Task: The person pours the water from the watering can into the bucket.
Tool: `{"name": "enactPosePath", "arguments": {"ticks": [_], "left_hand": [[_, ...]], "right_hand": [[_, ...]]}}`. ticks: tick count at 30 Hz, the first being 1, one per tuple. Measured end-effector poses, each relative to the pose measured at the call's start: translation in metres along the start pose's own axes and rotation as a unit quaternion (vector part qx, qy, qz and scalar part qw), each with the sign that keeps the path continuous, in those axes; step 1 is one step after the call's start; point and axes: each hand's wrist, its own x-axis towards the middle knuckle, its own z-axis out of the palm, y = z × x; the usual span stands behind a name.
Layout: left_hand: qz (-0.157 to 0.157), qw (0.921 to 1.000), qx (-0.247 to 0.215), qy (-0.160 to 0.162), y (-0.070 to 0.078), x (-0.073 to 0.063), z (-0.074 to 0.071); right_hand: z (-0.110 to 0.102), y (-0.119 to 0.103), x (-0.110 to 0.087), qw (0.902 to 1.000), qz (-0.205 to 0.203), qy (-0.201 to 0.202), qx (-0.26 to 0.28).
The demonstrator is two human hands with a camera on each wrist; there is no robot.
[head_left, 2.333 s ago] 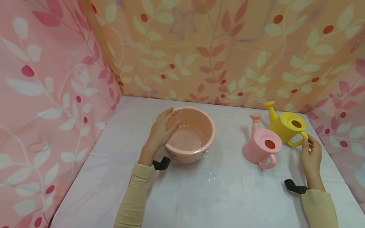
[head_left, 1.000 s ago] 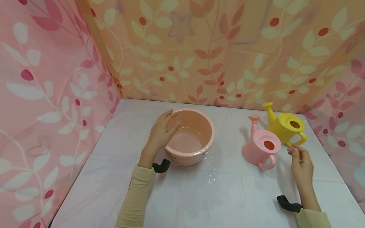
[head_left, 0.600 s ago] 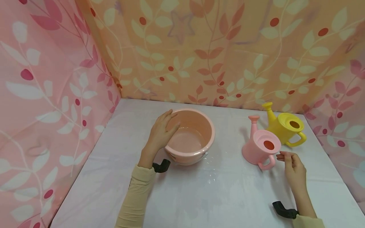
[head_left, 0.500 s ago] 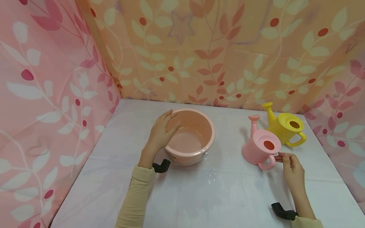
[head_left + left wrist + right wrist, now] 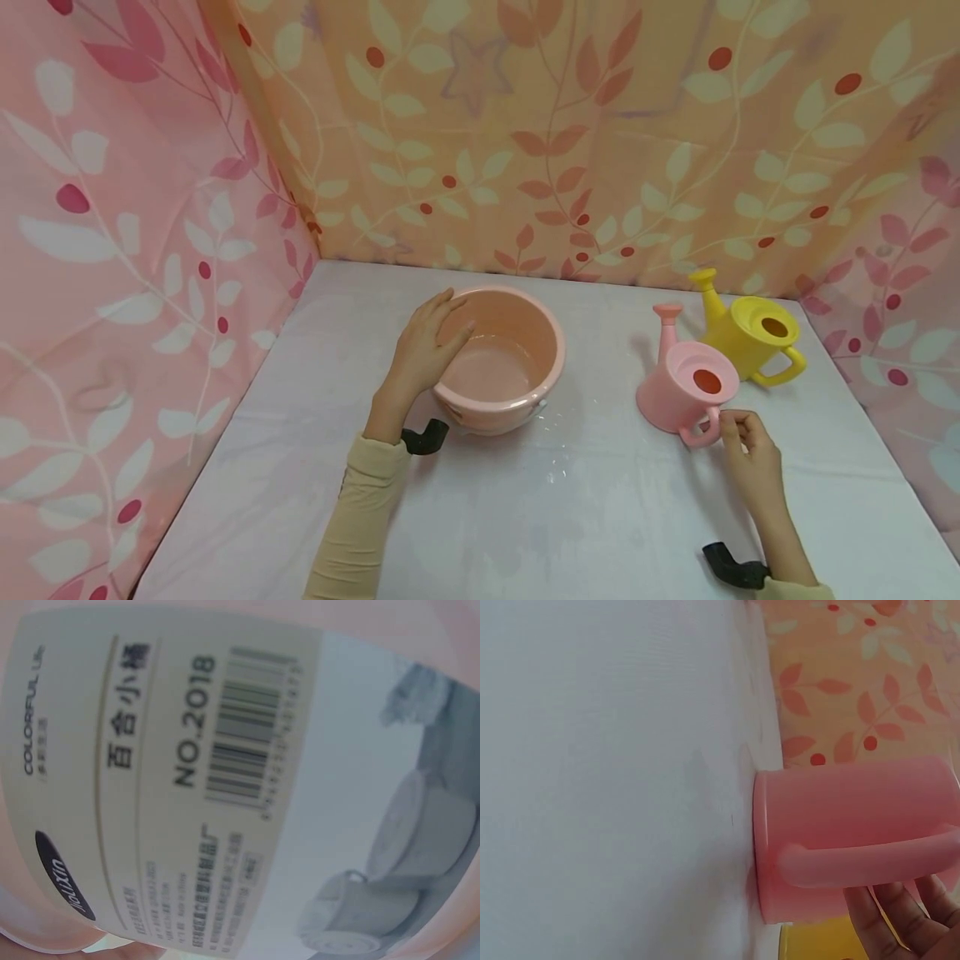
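In the head view, my left hand (image 5: 422, 343) lies on the left rim of a pale pink bucket (image 5: 551, 371), its thumb spread over the inside. The left wrist view is filled by the bucket's printed paper label (image 5: 150, 765), with a bit of my fingers at the lower left. My right hand (image 5: 756, 467) is at the handle of a pink toy watering can (image 5: 663, 398), which stands upright on the table. In the right wrist view, several extended fingers (image 5: 870, 922) meet the edge of that handle (image 5: 870, 862); the thumb is hidden there.
Behind the pink can, to its right, stands a yellow watering can (image 5: 738, 342). Clear drops (image 5: 555, 471) lie on the white tabletop (image 5: 480, 525) in front of the bucket. Patterned cloth walls (image 5: 480, 167) enclose the table at the back and both sides.
My right hand has left the yellow can's handle and moved left and nearer to me, to the pink can's handle. My left hand and the bucket have stayed in place.
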Motion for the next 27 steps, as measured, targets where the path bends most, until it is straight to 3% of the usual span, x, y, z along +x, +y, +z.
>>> {"name": "enactPosePath", "arguments": {"ticks": [8,20,27], "left_hand": [[0.000,1.0000,-0.003,-0.001,-0.002,0.000,0.001],[0.000,1.0000,0.000,-0.001,-0.003,0.001,0.003],[0.000,1.0000,-0.001,-0.001,-0.002,0.001,0.001]], "right_hand": [[0.009,-0.003,-0.006,0.9997,-0.011,-0.005,0.019],[0.028,-0.005,-0.011,0.9953,-0.010,0.054,0.080],[0.033,-0.008,-0.011,0.9927,0.005,0.060,0.104]]}}
